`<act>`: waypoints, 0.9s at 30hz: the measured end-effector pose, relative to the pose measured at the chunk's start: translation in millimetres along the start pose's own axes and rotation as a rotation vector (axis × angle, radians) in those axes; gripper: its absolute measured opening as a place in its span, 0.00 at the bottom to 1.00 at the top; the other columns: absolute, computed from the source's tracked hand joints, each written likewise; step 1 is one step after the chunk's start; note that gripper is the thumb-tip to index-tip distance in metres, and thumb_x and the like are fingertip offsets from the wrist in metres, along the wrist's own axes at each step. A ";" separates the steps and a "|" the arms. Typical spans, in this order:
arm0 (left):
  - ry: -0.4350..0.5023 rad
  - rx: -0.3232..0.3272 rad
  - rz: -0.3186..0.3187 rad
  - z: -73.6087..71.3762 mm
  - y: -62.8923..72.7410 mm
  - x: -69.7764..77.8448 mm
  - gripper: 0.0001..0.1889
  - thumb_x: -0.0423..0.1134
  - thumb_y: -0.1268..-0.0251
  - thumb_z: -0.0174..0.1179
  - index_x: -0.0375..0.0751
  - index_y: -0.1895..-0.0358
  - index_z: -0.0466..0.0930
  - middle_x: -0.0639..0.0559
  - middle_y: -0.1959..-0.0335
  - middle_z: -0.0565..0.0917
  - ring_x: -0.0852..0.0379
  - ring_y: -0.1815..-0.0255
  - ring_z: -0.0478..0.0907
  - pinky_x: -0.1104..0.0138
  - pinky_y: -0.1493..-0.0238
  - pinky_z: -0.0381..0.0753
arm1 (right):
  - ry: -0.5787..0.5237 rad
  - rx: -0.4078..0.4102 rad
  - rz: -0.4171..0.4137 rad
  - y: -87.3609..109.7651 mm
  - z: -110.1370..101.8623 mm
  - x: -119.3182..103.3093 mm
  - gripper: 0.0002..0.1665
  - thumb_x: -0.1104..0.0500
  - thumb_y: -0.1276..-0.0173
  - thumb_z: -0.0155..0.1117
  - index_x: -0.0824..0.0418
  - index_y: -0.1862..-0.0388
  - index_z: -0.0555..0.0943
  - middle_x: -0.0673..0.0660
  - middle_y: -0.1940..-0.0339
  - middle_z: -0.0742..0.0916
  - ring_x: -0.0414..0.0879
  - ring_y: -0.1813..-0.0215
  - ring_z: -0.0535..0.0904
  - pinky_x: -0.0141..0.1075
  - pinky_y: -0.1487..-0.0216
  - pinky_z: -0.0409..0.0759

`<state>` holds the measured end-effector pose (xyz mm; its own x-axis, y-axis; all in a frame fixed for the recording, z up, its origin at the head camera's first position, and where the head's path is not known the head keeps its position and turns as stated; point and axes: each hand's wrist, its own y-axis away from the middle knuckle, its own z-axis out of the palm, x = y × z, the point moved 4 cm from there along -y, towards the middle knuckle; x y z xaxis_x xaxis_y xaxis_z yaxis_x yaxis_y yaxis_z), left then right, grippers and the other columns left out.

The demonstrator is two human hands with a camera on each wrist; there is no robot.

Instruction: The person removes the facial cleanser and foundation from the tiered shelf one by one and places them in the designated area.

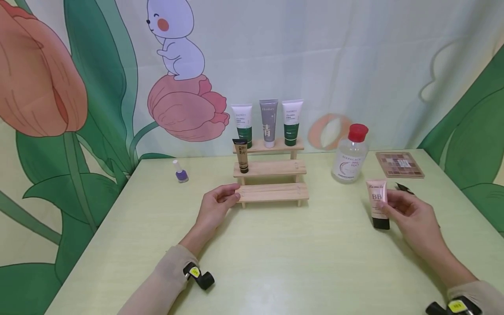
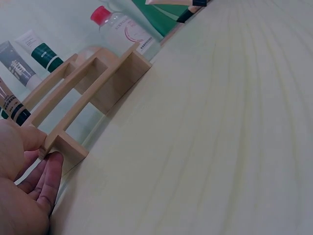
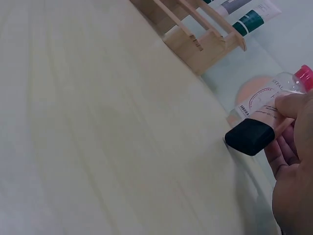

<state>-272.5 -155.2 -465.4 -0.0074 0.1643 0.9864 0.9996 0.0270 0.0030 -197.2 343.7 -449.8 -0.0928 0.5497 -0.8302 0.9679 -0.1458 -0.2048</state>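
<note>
My left hand (image 1: 215, 204) is at the left end of a three-tier wooden rack (image 1: 271, 192). The left wrist view shows its thumb and fingers pinching the end of the lowest board. In my right hand (image 1: 417, 218) a pink BB cream tube (image 1: 377, 199) with a black cap is held upright, cap down, between thumb and fingers. Two white-and-green tubes (image 1: 291, 122) and a grey tube (image 1: 269, 122) stand on the top tier. A small gold-brown tube (image 1: 242, 156) with a black cap occupies the left of the middle tier.
To the rack's right stands a clear bottle (image 1: 348, 159) with a red cap, and beyond it lies an eyeshadow palette (image 1: 399, 165). A dark object (image 1: 404, 188) is partly hidden behind my right hand. Purple nail polish (image 1: 181, 173) stands at the left, before the printed curtain (image 1: 275, 52).
</note>
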 end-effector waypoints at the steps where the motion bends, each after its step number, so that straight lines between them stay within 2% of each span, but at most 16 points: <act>1: 0.001 0.000 -0.001 -0.1 0.1 0.0 0.14 0.33 0.21 0.71 0.44 0.38 0.91 0.45 0.46 0.90 0.55 0.49 0.84 0.74 0.54 0.83 | 0.017 0.001 -0.003 0.4 0.8 0.7 0.31 0.47 0.16 0.71 0.65 0.26 0.81 0.48 0.49 0.86 0.39 0.52 0.79 0.23 0.58 0.82; 6: 0.007 -0.002 -0.001 -0.9 -0.1 -0.4 0.14 0.33 0.21 0.71 0.44 0.37 0.91 0.45 0.46 0.90 0.55 0.49 0.84 0.74 0.54 0.83 | 0.103 -0.011 -0.006 -1.7 5.3 2.6 0.34 0.43 0.15 0.68 0.65 0.24 0.81 0.58 0.45 0.84 0.43 0.51 0.75 0.22 0.59 0.78; 10: 0.009 -0.004 0.002 -1.7 -1.1 -1.0 0.14 0.33 0.21 0.71 0.44 0.37 0.91 0.45 0.45 0.90 0.55 0.49 0.84 0.74 0.53 0.83 | 0.151 -0.012 0.001 -6.2 9.3 3.8 0.34 0.41 0.16 0.69 0.65 0.27 0.83 0.62 0.44 0.85 0.45 0.50 0.75 0.21 0.59 0.76; 23: 0.017 -0.008 -0.002 -1.2 -1.6 -0.2 0.14 0.33 0.21 0.71 0.45 0.38 0.92 0.45 0.45 0.90 0.55 0.49 0.84 0.74 0.53 0.84 | 0.244 0.065 0.019 -7.7 18.2 4.5 0.29 0.46 0.19 0.74 0.68 0.34 0.87 0.65 0.49 0.90 0.41 0.54 0.79 0.18 0.62 0.76; 27: 0.007 -0.001 -0.016 -1.9 -1.3 -1.5 0.14 0.34 0.21 0.71 0.46 0.38 0.92 0.47 0.46 0.89 0.55 0.49 0.83 0.74 0.54 0.83 | 0.271 0.089 0.017 -6.3 20.0 1.9 0.27 0.50 0.20 0.74 0.69 0.34 0.86 0.66 0.50 0.90 0.47 0.53 0.82 0.17 0.63 0.75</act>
<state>-273.7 -157.3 -466.6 -0.0234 0.1575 0.9872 0.9994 0.0284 0.0192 -208.2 329.2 -460.5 0.0012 0.7446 -0.6676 0.9433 -0.2224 -0.2464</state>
